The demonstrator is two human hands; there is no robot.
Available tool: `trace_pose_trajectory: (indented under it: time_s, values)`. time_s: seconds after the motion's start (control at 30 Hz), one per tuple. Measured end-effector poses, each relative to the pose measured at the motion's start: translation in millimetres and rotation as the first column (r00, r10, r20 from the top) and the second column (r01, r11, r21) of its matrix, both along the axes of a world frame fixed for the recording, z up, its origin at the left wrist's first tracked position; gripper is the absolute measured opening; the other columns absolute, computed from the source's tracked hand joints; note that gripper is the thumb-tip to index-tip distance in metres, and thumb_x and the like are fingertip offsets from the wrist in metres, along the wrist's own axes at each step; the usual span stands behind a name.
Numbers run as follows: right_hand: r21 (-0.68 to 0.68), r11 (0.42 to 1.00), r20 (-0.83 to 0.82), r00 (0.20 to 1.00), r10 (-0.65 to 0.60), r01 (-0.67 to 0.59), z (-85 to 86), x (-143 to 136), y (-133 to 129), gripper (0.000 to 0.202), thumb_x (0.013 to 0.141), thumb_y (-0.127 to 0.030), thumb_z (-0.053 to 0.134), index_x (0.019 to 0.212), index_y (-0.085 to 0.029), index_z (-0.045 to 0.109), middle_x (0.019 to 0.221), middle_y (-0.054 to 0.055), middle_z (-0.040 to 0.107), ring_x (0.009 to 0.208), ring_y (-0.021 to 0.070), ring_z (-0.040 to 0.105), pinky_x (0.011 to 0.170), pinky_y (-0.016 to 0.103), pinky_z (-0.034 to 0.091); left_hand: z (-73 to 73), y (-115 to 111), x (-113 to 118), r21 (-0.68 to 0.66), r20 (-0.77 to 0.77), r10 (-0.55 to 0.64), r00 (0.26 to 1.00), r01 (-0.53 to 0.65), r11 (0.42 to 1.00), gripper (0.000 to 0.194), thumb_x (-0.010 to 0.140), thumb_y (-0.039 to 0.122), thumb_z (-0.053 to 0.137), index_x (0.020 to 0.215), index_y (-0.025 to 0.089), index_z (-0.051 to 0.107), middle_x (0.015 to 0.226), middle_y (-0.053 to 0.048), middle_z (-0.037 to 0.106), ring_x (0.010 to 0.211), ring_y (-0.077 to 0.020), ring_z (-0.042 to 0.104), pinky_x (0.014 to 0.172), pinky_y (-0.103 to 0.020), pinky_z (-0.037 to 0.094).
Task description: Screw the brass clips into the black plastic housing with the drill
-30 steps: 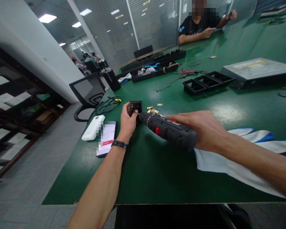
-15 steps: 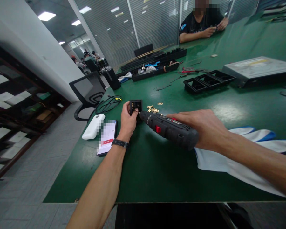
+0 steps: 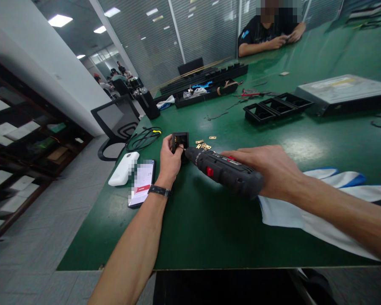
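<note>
My left hand (image 3: 171, 157) is closed on a small black plastic housing (image 3: 184, 137), its thumb reaching over the open side. My right hand (image 3: 269, 167) grips a black cordless drill (image 3: 224, 171) with red buttons, held lying over and pointing left. The drill's chuck end meets the near side of the housing, close to my left thumb. Whether the bit touches a screw is too small to make out. Just right of the housing lie several small brass-coloured plates (image 3: 204, 145) with holes.
Left of my forearm are a phone (image 3: 142, 184) and a white device (image 3: 123, 168), with coiled cable (image 3: 142, 137) behind. White gloves (image 3: 285, 212) lie under my right forearm. Farther back are black frames (image 3: 262, 113), a metal box (image 3: 346, 93) and a seated person (image 3: 266, 36).
Both hands, the drill and the housing hold almost the same position. The view has shifted very slightly. The number on the phone screen has changed.
</note>
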State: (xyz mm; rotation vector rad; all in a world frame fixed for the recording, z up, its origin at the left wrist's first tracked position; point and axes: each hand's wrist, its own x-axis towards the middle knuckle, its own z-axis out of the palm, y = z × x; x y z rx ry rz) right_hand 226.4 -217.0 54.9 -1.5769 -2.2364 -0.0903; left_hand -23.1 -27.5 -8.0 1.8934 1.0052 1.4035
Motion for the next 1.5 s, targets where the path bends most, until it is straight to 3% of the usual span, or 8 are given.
trace_pose_trajectory:
  time_s: [0.37,0.73,1.5]
  values:
    - [0.003,1.0,0.004,1.0,-0.005,0.005,-0.3,-0.1,0.1,0.043,0.083,-0.032,0.071,0.126,-0.029,0.076,0.11,0.004,0.084,0.09,0.0261,0.079,0.064,0.03,0.042,1.0,-0.9,1.6,-0.03,0.037,0.032,0.999,-0.031,0.999,0.044,0.089,0.016,0.069,0.131,0.022,0.059,0.132,-0.011,0.072,0.128,-0.026,0.069,0.117,-0.047,0.052]
    - [0.006,1.0,-0.015,1.0,-0.005,0.005,1.9,-1.3,-0.2,0.042,0.084,-0.033,0.071,0.125,-0.028,0.076,0.112,0.005,0.083,0.091,0.0267,0.079,0.063,0.03,0.041,3.5,-4.2,1.6,-0.058,0.055,0.003,0.998,0.001,0.998,0.052,0.088,0.016,0.069,0.138,0.024,0.055,0.121,-0.008,0.073,0.111,-0.0225,0.072,0.106,-0.044,0.057]
    - [-0.014,1.0,0.014,1.0,0.003,-0.002,1.8,-2.4,-1.4,0.041,0.084,-0.032,0.069,0.124,-0.028,0.076,0.112,0.004,0.083,0.09,0.0261,0.078,0.062,0.031,0.035,1.6,-1.0,0.9,-0.051,0.032,0.023,0.999,-0.022,0.998,0.052,0.089,0.018,0.07,0.138,0.023,0.054,0.122,-0.009,0.072,0.114,-0.0239,0.072,0.109,-0.047,0.056]
